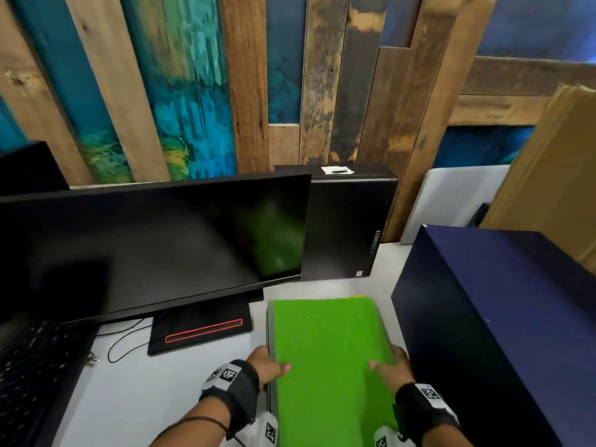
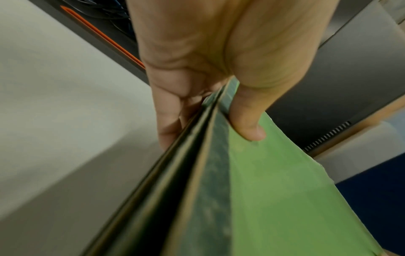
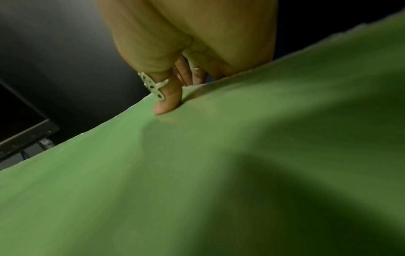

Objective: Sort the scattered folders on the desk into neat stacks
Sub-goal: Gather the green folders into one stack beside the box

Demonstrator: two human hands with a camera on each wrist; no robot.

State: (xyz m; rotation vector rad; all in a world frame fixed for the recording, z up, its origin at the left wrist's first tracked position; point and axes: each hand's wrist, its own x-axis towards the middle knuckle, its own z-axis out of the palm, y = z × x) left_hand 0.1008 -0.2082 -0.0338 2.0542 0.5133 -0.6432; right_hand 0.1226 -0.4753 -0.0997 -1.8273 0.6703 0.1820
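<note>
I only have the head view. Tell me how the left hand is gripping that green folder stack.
Observer: In the left wrist view, the left hand has its thumb on the green top cover and its fingers underneath.
Operator: Report how many folders are in that grip.
Observer: Several layered edges show below the cover; I cannot count them through the blur.
Operator: Now the right hand.
Observer: The right wrist view shows the right hand with its thumb, which wears a silver ring, pressed onto the cover; its other fingers curl behind the edge.
</note>
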